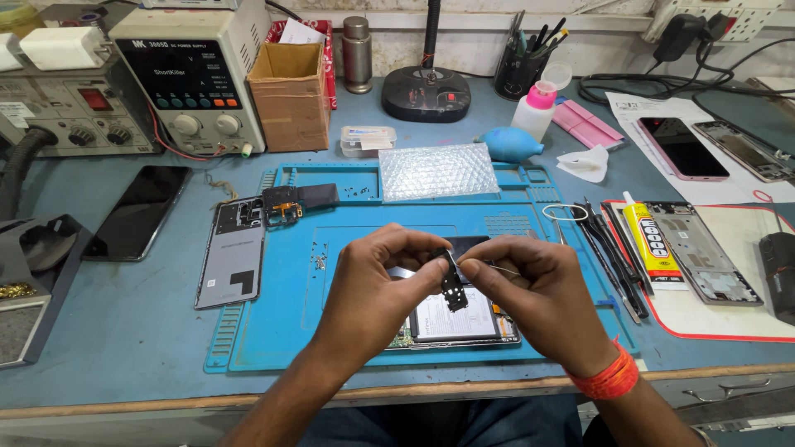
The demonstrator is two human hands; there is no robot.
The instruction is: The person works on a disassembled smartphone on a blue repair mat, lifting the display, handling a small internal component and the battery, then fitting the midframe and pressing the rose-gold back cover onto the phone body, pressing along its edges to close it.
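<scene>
Left hand [377,281]: closed in a pinch on the small black phone part [452,285], thumb and forefinger at its upper edge.
Right hand [530,285]: fingers drawn together, pinching the same part from the other side; a thin pale sliver shows by its fingertips, perhaps a fine tool or a strip of film, too small to tell.
Small black phone part: held in the air between both hands, just above the opened phone [460,323], not seated on it.
Opened phone: lies on the blue repair mat [281,331] under the hands, back off, its pale battery label and a strip of circuit board showing.
Done so far: the grey back cover [232,258] lies to the left on the mat's edge, apart from the phone; another black piece with a flex [286,203] lies above it; loose screws [319,262] rest on the mat.
Left to do: by my judgement the work is midway, as the phone lies open and the part is in the fingers.
Tools near: a row of dark tools [609,248] and a yellow glue tube [646,240] to the right, untouched by either hand.
Around: a bubble-wrap sheet [439,170] at the mat's top, a power supply [195,74] at the back left.
</scene>
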